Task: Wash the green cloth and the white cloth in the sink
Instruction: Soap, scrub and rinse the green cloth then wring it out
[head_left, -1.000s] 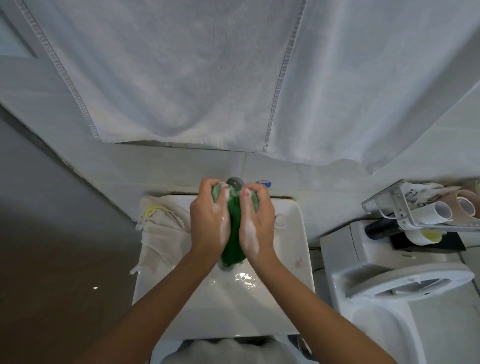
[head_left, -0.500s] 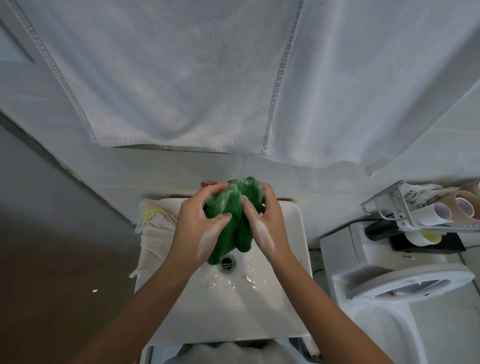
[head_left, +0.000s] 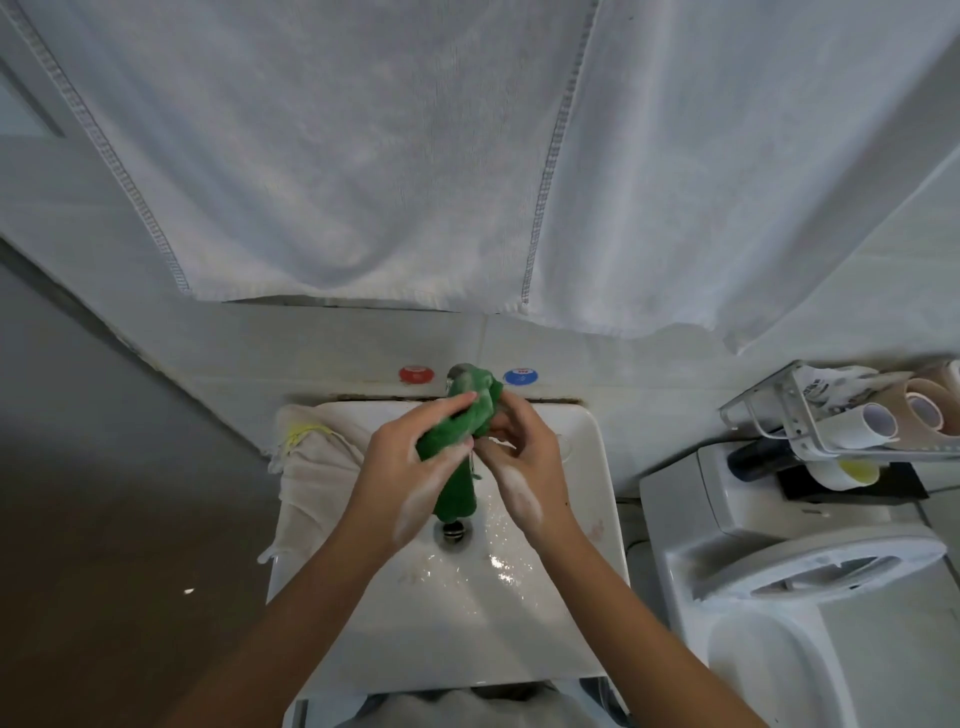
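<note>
Both hands, left hand (head_left: 410, 467) and right hand (head_left: 519, 457), grip the soapy green terry cloth (head_left: 457, 441) over the white ceramic sink (head_left: 587, 597); the crumpled white cloth (head_left: 311, 462) on the rim looks unwashed.

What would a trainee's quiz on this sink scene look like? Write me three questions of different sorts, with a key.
1. True or false: the white cloth lies in the basin under the tap.
2. Multiple choice: the green cloth is held by A) the left hand alone, B) the right hand alone, C) both hands, D) neither hand.
3. Fill in: the lower end of the green cloth hangs just above the ____ of the sink.

Key
1. False: it lies draped over the sink's left rim.
2. C: the fingers of both soapy hands grip it.
3. Drain.
</note>
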